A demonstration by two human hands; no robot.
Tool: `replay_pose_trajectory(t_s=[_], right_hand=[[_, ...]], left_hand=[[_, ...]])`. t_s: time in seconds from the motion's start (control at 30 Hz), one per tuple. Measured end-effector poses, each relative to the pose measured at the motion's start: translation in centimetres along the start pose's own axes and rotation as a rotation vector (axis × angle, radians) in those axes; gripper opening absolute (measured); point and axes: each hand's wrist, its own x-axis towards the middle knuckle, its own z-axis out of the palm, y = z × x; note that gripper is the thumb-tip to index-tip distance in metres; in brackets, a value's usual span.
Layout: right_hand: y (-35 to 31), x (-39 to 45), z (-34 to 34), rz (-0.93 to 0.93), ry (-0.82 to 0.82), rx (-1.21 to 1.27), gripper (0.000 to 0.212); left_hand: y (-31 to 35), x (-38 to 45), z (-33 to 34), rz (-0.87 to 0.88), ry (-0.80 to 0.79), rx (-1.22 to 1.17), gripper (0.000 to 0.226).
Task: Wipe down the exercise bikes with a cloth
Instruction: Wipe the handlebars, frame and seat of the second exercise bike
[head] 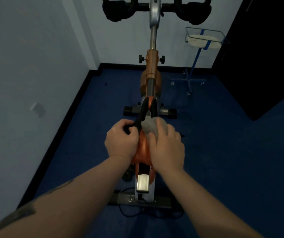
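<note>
Saddle (143, 148) at frame centre, orange with black edging, long axis running up the frame from the wide rear under the wrists to the narrow black nose toward the handlebars (156, 9) at the top edge. Right hand (168, 148) laid over the saddle's right side, fingers curled over a grey cloth (150, 128) and pressing it against the seat just ahead of the knuckles; left hand (121, 141) on the left flank, fingers curled round the black rim, apparently steadying. Cloth hand nearer the unwiped nose, so a stroke up the frame along that axis looks likely next. Exercise bike (152, 66) upright on blue floor (223, 152), orange frame, silver post, dim light hiding any dust or sheen. Upper right, blue wire stand (204, 37), well apart.
</note>
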Motion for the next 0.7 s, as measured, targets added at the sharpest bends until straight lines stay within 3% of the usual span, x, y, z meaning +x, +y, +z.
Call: replay_pose_trajectory(t_s=[0.13,0.3,0.5,0.7], right_hand=[[0.5,-0.2,0.1,-0.041,0.027,-0.035,0.056],[-0.3,4.8,-0.7,0.088,-0.182,0.16,0.051],[-0.3,-1.3,-0.7,0.061,-0.008,-0.02,0.058],[-1.3,1.8,-0.4,0.142,-0.069,-0.055,0.054]], left_hand=[[0.2,0.1,0.0,-0.013,-0.004,0.017,0.016],[0.7,-0.1,-0.3,-0.003,-0.012,0.022,0.017],[0.3,-0.2,-1.0,0.155,-0.17,0.04,0.016],[-0.8,-0.5,-1.3,0.31,-0.199,0.072,0.023]])
